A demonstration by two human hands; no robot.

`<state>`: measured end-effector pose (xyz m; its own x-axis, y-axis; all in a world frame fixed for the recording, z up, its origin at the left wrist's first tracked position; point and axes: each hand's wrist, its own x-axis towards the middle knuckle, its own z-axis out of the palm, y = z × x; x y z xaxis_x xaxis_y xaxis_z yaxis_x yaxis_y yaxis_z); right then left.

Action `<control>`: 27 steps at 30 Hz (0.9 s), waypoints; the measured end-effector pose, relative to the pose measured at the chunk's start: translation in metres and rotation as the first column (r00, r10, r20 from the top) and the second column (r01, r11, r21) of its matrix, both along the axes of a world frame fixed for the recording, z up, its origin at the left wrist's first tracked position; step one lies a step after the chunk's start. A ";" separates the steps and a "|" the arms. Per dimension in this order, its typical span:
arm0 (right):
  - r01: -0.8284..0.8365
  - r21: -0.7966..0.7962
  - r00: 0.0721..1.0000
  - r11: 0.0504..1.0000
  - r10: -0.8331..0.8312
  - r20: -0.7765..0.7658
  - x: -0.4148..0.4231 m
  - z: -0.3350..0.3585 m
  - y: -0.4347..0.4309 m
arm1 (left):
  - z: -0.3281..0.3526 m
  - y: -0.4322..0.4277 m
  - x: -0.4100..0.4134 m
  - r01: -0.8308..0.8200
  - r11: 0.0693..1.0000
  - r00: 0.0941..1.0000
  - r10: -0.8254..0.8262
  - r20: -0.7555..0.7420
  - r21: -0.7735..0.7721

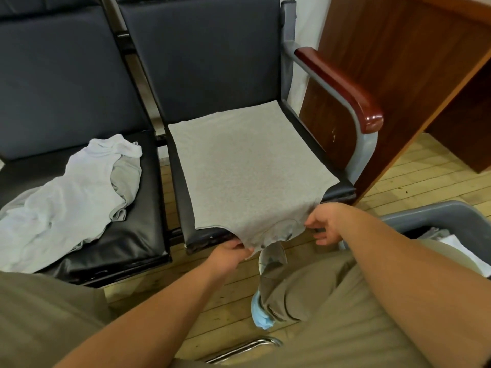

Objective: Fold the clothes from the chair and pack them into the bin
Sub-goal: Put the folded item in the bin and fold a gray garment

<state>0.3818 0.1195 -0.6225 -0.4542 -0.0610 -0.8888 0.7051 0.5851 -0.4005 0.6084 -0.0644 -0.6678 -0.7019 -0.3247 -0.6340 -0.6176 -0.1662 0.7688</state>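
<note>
A grey sleeveless top [244, 166] lies spread flat on the seat of the right chair [342, 188], its neck end hanging over the front edge. My left hand [228, 254] pinches the left shoulder strap at the seat's front. My right hand [325, 224] pinches the right strap beside the neckline. A pale blue-grey garment [74, 197] lies crumpled on the left chair seat [138, 248]. The grey bin [446, 216] stands at the right, holding folded light cloth [462, 248].
A wooden desk panel [398, 62] stands right of the chair's red-brown armrest [342, 83]. Pale wooden floor [414, 176] lies between chair and bin. My knees in olive trousers and a blue shoe cover [261, 316] fill the foreground, with a chrome bar [244, 349] below.
</note>
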 end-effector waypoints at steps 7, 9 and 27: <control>-0.066 0.056 0.998 0.996 0.067 -0.018 -0.007 -0.012 0.000 | -0.009 0.005 -0.003 0.047 0.996 0.999 -0.046 0.005 -0.071; -0.113 0.051 0.993 0.992 0.115 -0.041 -0.003 -0.012 0.000 | -0.013 0.007 -0.003 0.064 0.994 0.998 -0.064 0.000 -0.084; -0.716 0.385 0.653 0.582 0.754 0.073 0.019 0.024 0.017 | 0.003 0.015 -0.003 0.126 0.988 0.984 -0.136 0.115 0.088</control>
<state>0.4008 0.1368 -0.5989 -0.4727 -0.1086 -0.8745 -0.0581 0.9941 -0.0920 0.6055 -0.0496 -0.6645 -0.6516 -0.1796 -0.7369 -0.7255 -0.1359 0.6747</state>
